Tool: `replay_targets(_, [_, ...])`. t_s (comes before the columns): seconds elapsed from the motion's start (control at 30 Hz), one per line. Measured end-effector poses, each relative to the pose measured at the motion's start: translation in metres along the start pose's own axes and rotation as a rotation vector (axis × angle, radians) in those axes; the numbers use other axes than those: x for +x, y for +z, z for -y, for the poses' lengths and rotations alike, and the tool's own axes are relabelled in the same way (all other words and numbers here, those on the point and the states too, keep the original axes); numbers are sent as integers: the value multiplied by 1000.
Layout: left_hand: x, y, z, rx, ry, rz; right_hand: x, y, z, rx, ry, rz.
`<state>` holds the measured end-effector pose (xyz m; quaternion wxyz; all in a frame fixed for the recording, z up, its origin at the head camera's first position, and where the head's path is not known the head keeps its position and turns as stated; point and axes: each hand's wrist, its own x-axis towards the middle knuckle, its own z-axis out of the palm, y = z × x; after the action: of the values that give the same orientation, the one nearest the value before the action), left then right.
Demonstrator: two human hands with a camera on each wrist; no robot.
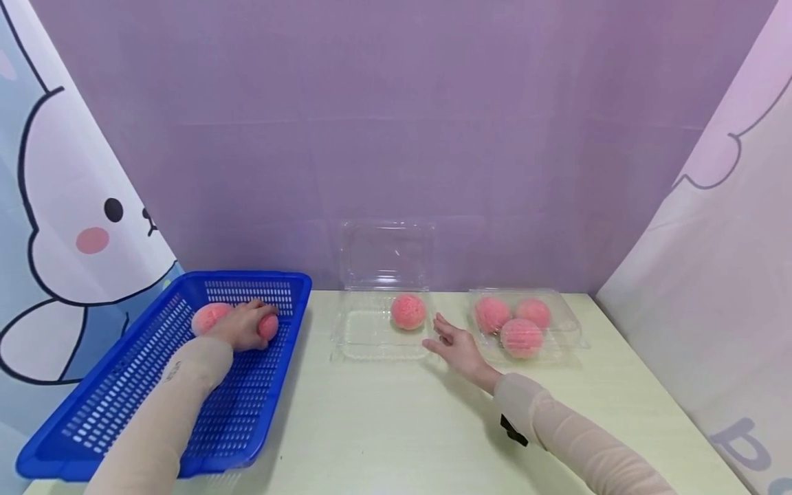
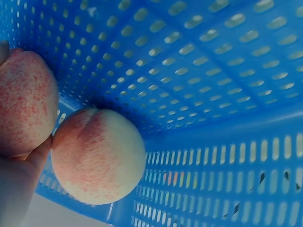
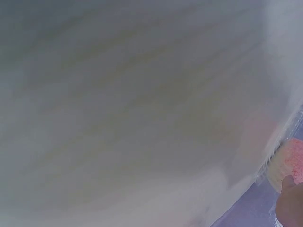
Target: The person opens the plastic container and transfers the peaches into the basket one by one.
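Inside the blue plastic basket (image 1: 287,375) on the left, my left hand (image 1: 243,326) grips a peach (image 1: 268,326). A second peach (image 1: 210,317) lies beside that hand; the left wrist view shows this loose peach (image 2: 99,156) next to the gripped peach (image 2: 26,104). My right hand (image 1: 459,350), fingers spread and holding nothing, hovers at the right front corner of a clear plastic clamshell box (image 1: 365,330). That box has its lid raised at the back and one peach (image 1: 408,312) in its right half. Only the thumb side of the right hand (image 3: 291,203) shows in the right wrist view.
Right of the raised-lid box, another clear box (image 1: 566,333) with its lid down holds three peaches (image 1: 522,337). Both boxes stand toward the back of the pale table (image 1: 359,426). A purple cloth (image 1: 396,137) rises behind, with printed cloths at both sides.
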<state>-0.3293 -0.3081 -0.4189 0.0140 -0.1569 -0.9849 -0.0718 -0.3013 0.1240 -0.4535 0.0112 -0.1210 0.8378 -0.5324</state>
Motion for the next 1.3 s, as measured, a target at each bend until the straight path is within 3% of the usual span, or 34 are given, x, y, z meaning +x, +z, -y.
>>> replay_targets(0.17, [6,-4,-2,3,-42,62,-1,0,0,-1,4,0])
replay_targets(0.33, [8,-7,-2,-11,-36,84,0,1,-1,-5,1,-2])
replay_targets(0.73, [9,-1,0,-40,-27,45,0,0,-3,-4,-27,2])
replay_targets(1.13, [11,1,0,-31,2,43,-2,-3,-3,-3,-5,6])
replay_targets(1.3, [11,-1,1,-48,-3,41,-7,-4,14,5,1,26])
